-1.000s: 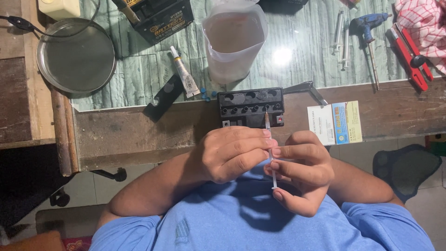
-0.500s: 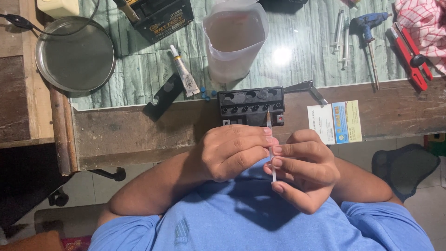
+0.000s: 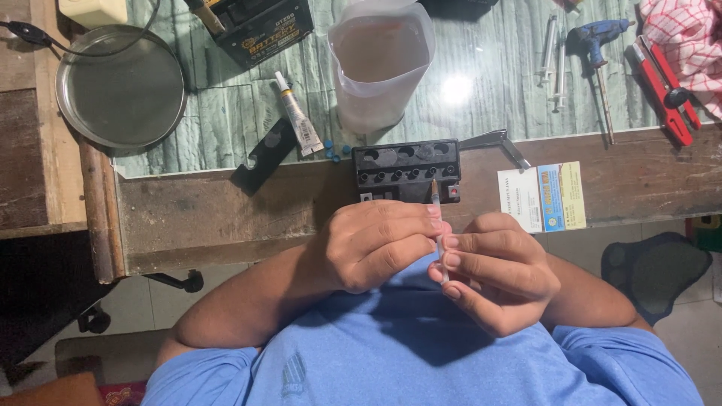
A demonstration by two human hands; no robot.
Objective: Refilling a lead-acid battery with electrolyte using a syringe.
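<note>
Syringe (image 3: 437, 225), thin and clear, stands nearly upright between both hands, its tip just over the black battery (image 3: 407, 171) at the bench edge. The left hand (image 3: 376, 244) curls its fingertips against the barrel; the right hand (image 3: 496, 271) pinches its lower end, fingers bent close together, both forearms angled inward.

A round metal pan (image 3: 120, 94) sits at the left on the green tabletop (image 3: 226, 120). A small glue tube (image 3: 298, 116) lies near a flat black piece (image 3: 263, 156). Tiny blue caps (image 3: 334, 151) lie beside it. A clear plastic jug (image 3: 380, 60) stands in the middle. A blue screwdriver (image 3: 599, 60), red pliers (image 3: 665, 90) and a checked cloth (image 3: 688, 37) are at the right. Two paper cards (image 3: 541, 199) lie on the wooden bench (image 3: 226, 218).
</note>
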